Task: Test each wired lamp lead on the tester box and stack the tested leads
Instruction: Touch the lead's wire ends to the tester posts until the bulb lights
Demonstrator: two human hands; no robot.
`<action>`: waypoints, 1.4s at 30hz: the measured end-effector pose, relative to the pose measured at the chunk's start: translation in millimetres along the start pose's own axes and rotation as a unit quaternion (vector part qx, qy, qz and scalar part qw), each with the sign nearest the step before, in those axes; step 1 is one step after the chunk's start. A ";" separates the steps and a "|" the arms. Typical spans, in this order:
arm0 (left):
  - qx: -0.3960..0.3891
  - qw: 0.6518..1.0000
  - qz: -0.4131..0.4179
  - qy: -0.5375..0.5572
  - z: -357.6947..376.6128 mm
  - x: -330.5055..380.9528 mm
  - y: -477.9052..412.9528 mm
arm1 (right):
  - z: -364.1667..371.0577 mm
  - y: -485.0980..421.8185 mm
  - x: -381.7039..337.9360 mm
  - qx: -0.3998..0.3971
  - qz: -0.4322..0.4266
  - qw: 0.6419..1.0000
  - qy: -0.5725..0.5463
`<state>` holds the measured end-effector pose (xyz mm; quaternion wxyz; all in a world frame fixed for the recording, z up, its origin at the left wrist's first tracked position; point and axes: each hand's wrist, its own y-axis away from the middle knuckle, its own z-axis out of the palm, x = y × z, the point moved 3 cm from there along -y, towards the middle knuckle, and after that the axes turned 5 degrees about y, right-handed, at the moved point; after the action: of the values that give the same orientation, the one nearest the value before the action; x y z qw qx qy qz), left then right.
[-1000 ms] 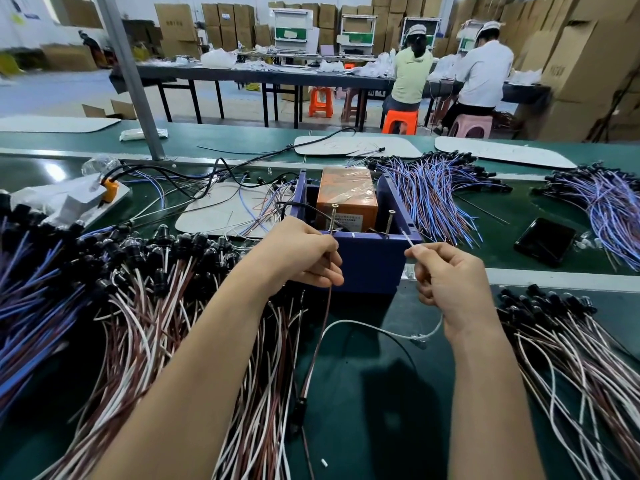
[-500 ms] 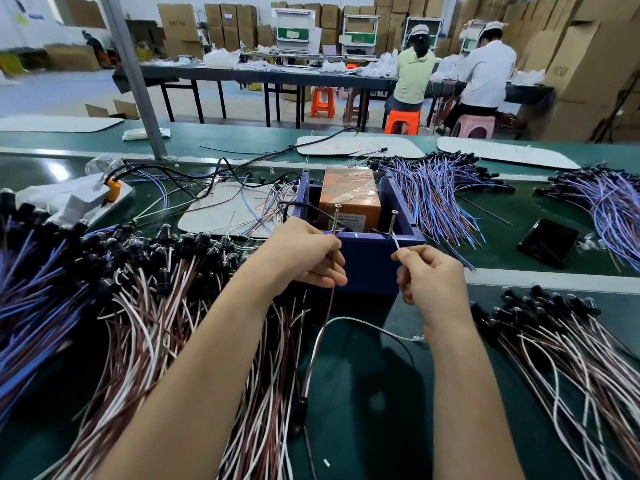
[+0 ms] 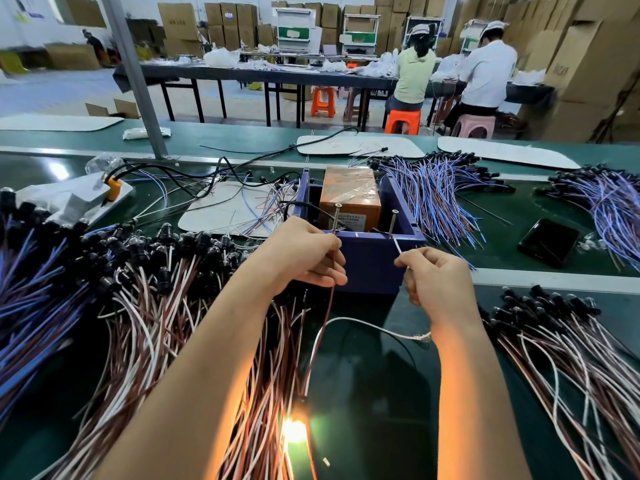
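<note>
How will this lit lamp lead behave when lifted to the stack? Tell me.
Probably floppy: its white wire sags in a loop below the right hand. Likely light: the left hand holds its brown wire by a pinch. Its lit lamp may dangle.

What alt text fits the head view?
The left hand and right hand each pinch one wire end of a lamp lead at the screws on the blue tester box, and its lamp glows. Piles of leads lie either side.

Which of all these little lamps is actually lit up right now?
The lamp nearest the camera, on the lead held by the left hand and right hand. It alone glows orange; the piled lamps are dark.
</note>
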<state>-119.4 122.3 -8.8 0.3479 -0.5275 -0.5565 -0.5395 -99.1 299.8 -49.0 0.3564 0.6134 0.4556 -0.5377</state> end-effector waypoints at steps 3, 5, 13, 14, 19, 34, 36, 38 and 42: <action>0.000 1.000 -0.001 -0.003 -0.4 0.2 0.7 | -0.2 0.9 -1.0 -0.001 -0.001 1.000 -0.003; 0.000 1.000 -0.001 -0.003 -0.8 0.5 1.2 | -0.1 1.2 -1.3 -0.002 0.000 1.000 -0.005; -0.009 1.000 0.008 -0.016 -0.6 3.2 3.6 | -1.9 5.2 -8.8 -0.006 0.001 1.000 -0.025; -0.019 0.999 0.018 -0.021 0.0 4.9 4.7 | -3.2 6.6 -13.4 -0.007 0.000 0.999 -0.040; -0.148 0.981 0.122 -0.010 12.5 20.6 19.1 | -14.1 23.8 -57.8 -0.059 -0.083 0.980 -0.172; -0.404 0.898 0.165 0.064 61.2 29.3 56.8 | -36.8 57.1 -91.9 -0.030 -0.153 0.920 -0.360; -0.425 0.889 0.164 0.050 66.1 28.9 60.6 | -39.7 56.2 -92.2 -0.008 -0.157 0.952 -0.263; -0.444 0.880 0.156 0.060 70.3 29.3 64.1 | -43.4 52.5 -95.4 -0.014 -0.155 0.973 -0.171; -0.443 0.873 0.173 0.110 77.7 31.9 68.3 | -51.8 45.0 -100.9 -0.048 -0.117 0.989 -0.078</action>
<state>-46.0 194.7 24.0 0.2245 -0.6513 -0.1176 -0.7153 -40.0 315.3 56.6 0.3544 0.4939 0.5202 -0.5999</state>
